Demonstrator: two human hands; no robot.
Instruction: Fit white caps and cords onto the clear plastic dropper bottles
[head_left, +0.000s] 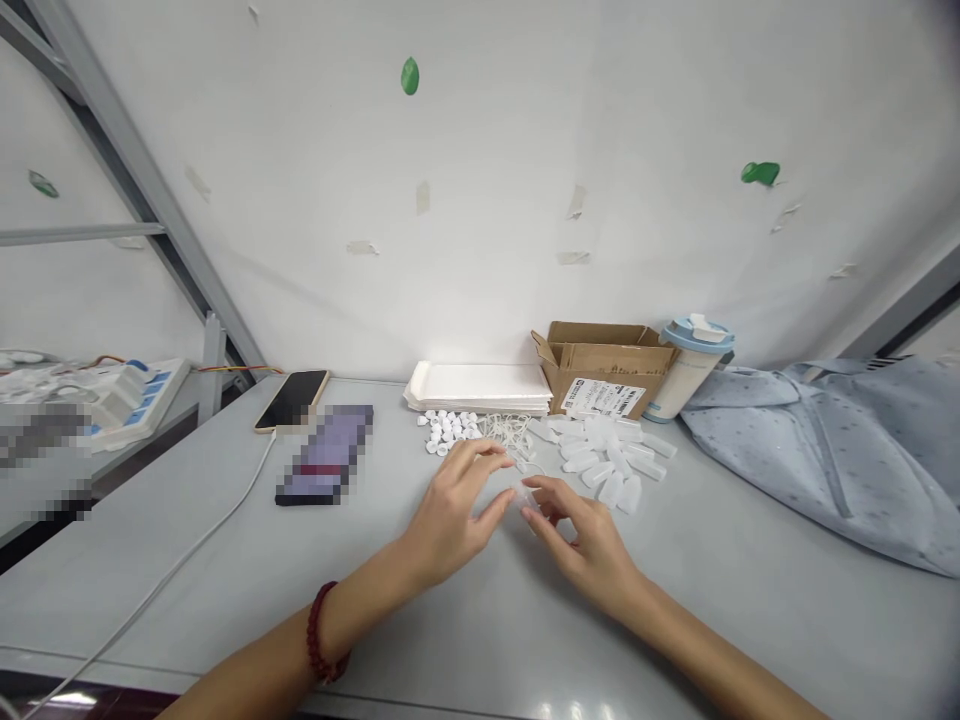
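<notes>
My right hand [589, 545] pinches a small translucent plastic piece [528, 499] between thumb and fingertips. Close by on its left, my left hand [454, 510] has its thumb and fingers apart; the thumb tip is at the piece's edge, and whether it touches I cannot tell. Just past the left fingers lie several small white caps [444, 428] and a tangle of thin whitish strands [510, 435]. Similar translucent, flattish plastic pieces [615, 455] are spread in a loose pile beyond my right hand.
A stack of white envelopes [480, 385], an opened cardboard box [607, 365] and a blue-lidded cup [686, 370] line the wall. Left are a phone [294, 400] with a white cable [202, 535] and a purple-screened device [326, 455]. A pale blue patterned cloth item [817, 450] lies right.
</notes>
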